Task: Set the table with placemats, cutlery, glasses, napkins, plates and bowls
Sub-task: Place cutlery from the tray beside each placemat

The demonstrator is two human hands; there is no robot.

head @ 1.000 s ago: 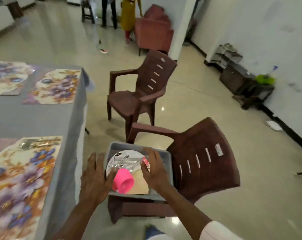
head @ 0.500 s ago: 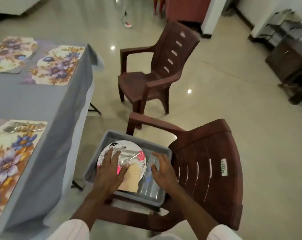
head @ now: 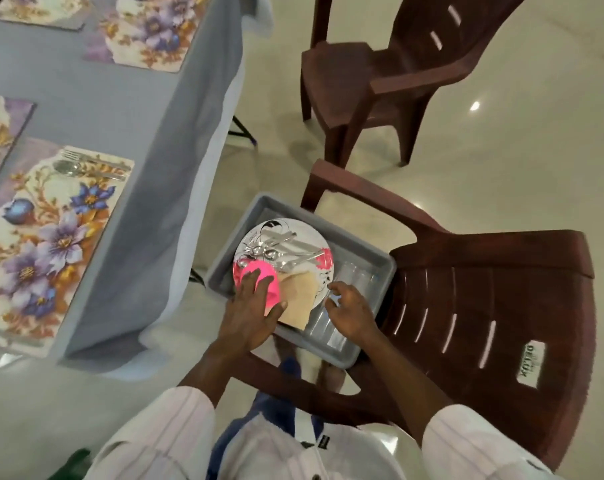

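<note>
Two-handed, reaches into grey tray [head: 380, 268] set on seat of near chair [head: 501, 306], just beside worktop [head: 103, 109]. Lays left hand [head: 255, 306] over pink cup [head: 273, 289], fingers [head: 248, 278] spread across its top, thumb hooked round its near end: clamped on cup. Cup at near-left edge of plate [head: 293, 233], inside tray. Hangs right hand [head: 349, 306] over clear glasses [head: 356, 275] lying along tray's right side, right fingers [head: 331, 288] loosely curled, tips close to plate rim; cannot tell whether clamped on a glass or only touching. On plate: heap of cutlery [head: 276, 251] toward far side, tan napkin [head: 300, 299] overhanging near rim, between both hands. On worktop, covered by grey cloth [head: 176, 168]: floral placemat [head: 51, 237] near edge, fork and spoon [head: 82, 166] side by side across its far end. More placemats [head: 148, 29] farther along worktop, two at far end, part of another at left edge. Beyond tray, second chair [head: 363, 74] on pale glossy floor [head: 501, 168], turned same way as near one, close to worktop corner. Striped pale sleeves [head: 169, 427] at bottom of view.
</note>
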